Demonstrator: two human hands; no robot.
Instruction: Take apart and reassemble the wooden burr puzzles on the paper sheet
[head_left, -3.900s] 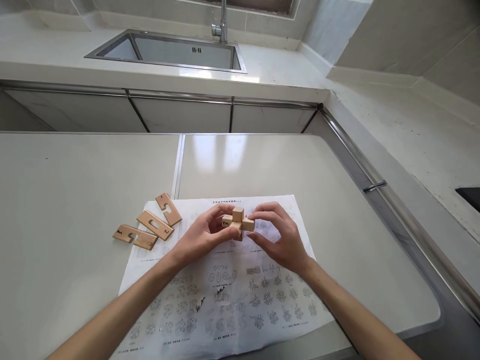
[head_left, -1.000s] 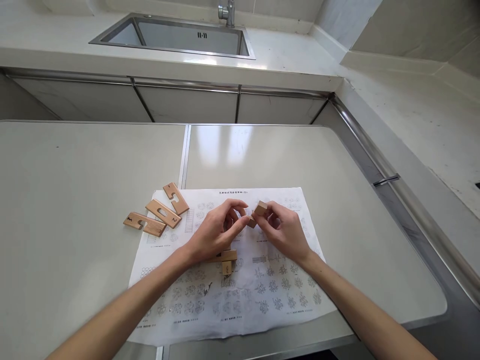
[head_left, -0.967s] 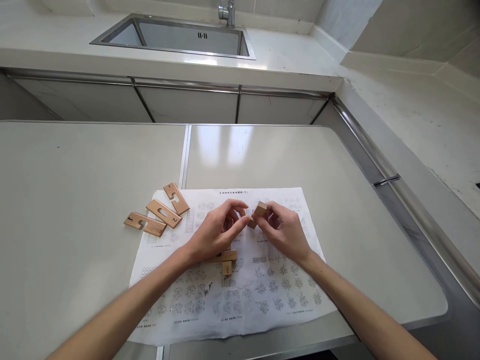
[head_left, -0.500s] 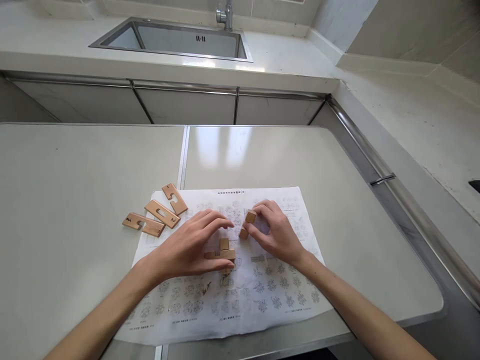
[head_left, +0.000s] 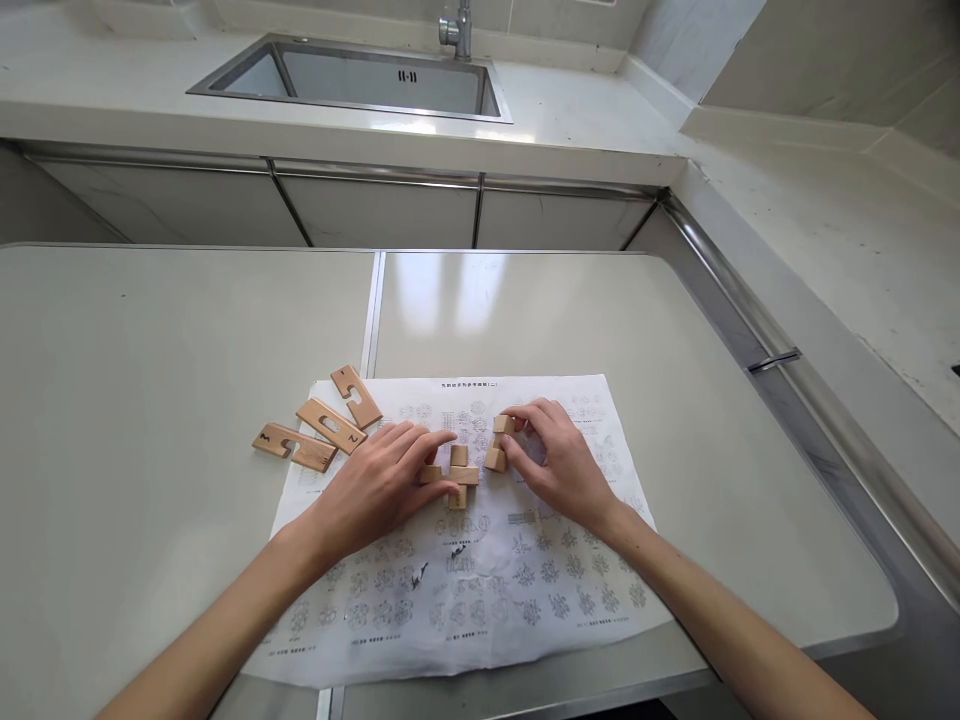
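My left hand (head_left: pixel 390 472) curls around a small assembly of interlocked wooden puzzle pieces (head_left: pixel 463 476) over the printed sheet. Its thumb presses on the near side of the pieces, and the index finger arches above them; the palm side is hidden. A notched wooden puzzle piece (head_left: pixel 496 458) is pinched in my right hand (head_left: pixel 556 455), just right of the assembly and apart from it. To the left of my hands lie three flat wooden pieces with cutouts, marked 1 (head_left: pixel 357 396), 2 (head_left: pixel 331 425) and 3 (head_left: pixel 295 446).
Beneath my hands, a creased paper sheet (head_left: pixel 555 630) printed with puzzle diagrams covers part of the pale folding table (head_left: pixel 187 340). Beyond the table stands a counter with a steel sink (head_left: pixel 382 85) and a faucet (head_left: pixel 456 35). Another counter (head_left: pixel 847 250) runs along the right.
The assembly under my left hand has shifted away from me and shows more of its pieces. In my right hand, the notched piece has turned slightly.
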